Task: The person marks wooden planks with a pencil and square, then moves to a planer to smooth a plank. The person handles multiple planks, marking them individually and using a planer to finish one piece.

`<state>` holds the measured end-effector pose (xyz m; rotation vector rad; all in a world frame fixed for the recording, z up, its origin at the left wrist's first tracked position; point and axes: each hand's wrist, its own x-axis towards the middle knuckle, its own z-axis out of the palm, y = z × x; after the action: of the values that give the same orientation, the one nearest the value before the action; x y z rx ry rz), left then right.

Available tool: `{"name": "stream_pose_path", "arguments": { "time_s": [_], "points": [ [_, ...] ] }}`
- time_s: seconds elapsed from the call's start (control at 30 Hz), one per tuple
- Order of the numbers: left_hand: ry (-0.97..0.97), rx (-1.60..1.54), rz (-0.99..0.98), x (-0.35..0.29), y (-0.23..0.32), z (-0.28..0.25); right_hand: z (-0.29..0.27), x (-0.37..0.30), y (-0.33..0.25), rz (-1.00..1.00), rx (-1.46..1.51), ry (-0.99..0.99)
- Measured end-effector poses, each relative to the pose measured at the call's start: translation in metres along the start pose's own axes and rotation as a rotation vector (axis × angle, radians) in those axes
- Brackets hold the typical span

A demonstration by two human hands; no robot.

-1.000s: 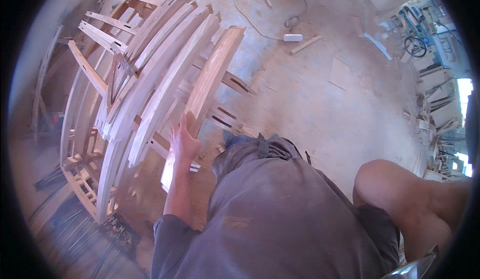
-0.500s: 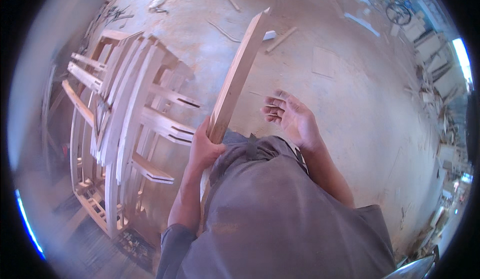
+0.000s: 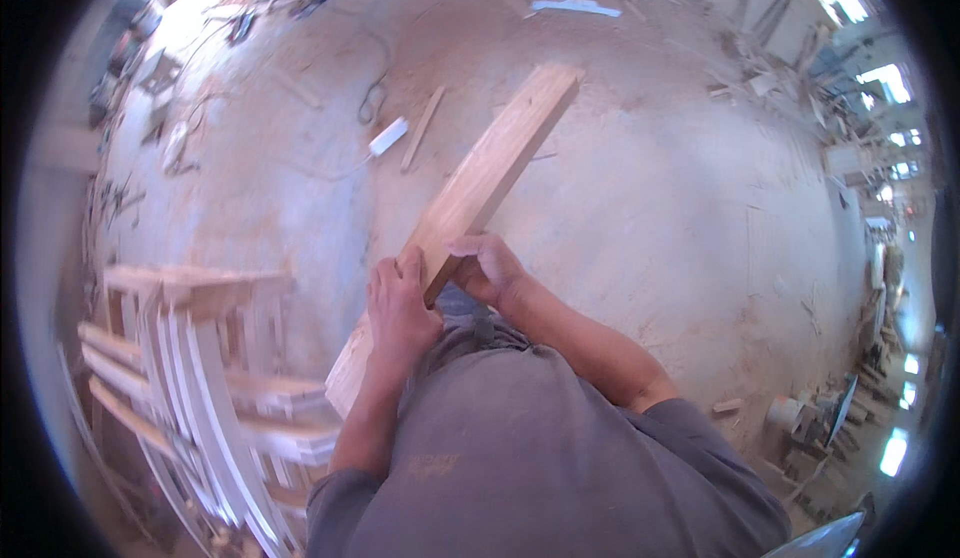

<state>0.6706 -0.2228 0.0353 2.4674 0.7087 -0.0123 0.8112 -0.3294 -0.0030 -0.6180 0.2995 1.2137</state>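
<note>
A long, squared wooden beam [image 3: 497, 153] slants across in front of my waist, its far end up and to the right, its near end down beside my left forearm. My left hand [image 3: 400, 306] grips it around the lower half, fingers over the top face. Just beyond, my right hand [image 3: 487, 270] holds the beam's right side, thumb on the upper edge and the other fingers partly hidden beneath it.
Stacked wooden frames [image 3: 200, 378] with slats stand at my lower left. On the dusty floor lie a thin wood strip [image 3: 423, 128], a white power strip [image 3: 388, 136] with its cord, and a white piece [image 3: 576, 6] farther off. Timber scraps [image 3: 850, 158] line the right side.
My right hand has come in from the right and taken hold of the beam. The beam has tilted further to the right. The view has turned, shifting the frames toward the lower left.
</note>
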Motion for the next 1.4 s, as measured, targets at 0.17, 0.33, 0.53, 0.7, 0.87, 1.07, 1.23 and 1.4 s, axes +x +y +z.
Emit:
{"name": "stream_pose_path", "arguments": {
  "time_s": [0.17,0.33,0.53,0.7,0.87,1.07,1.23,1.4],
  "points": [
    [-0.106,0.095,0.156,0.124,0.025,-0.015,-0.034,0.08,-0.077,-0.107,0.245,0.093],
    [-0.002,0.191,0.261,0.202,0.024,-0.058,-0.011,0.125,-0.167,-0.254,0.357,-0.003],
    [0.24,0.259,0.177,0.297,0.001,-0.098,-0.039,0.182,-0.277,-0.46,0.493,-0.176],
    [0.37,0.036,0.09,0.395,-0.009,-0.093,0.0,0.208,-0.386,-0.677,0.313,-0.269],
    [0.346,-0.379,0.014,0.49,0.012,-0.079,0.001,0.26,-0.473,-0.687,0.33,-0.266],
    [0.332,-0.301,-0.017,0.575,0.047,-0.062,0.018,0.285,-0.561,-0.63,0.32,-0.289],
    [0.427,-0.316,0.04,0.632,0.074,-0.06,0.008,0.313,-0.611,-0.577,0.37,-0.326],
    [0.299,-0.407,0.108,0.689,0.072,-0.058,0.013,0.317,-0.648,-0.649,0.227,-0.149]
  ]
}}
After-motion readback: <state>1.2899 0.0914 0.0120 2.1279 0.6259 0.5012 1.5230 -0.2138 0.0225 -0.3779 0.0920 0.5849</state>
